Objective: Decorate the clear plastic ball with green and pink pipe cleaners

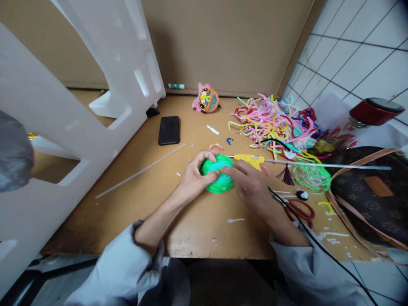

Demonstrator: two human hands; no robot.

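A round dome (219,182) of coiled fuzzy strands, green outside and turquoise in the middle, is held above the front of the table. My left hand (196,172) grips it from the left, fingers curled behind the far rim and thumb on the turquoise part. At its right side my right hand (250,185) is closed, with the index finger and thumb pressed against the dome. Just beyond the right knuckles lies a yellow hot glue gun (248,160), a long clear glue stick (334,164) running out of its back to the right.
Fuzzy pipe cleaners (270,123) lie heaped at the back right, near a second green coiled piece (312,176). Red-handled scissors (301,212), a black cable and a brown bag (372,199) are on the right. A black phone (168,130) and another glue stick (140,171) lie left.
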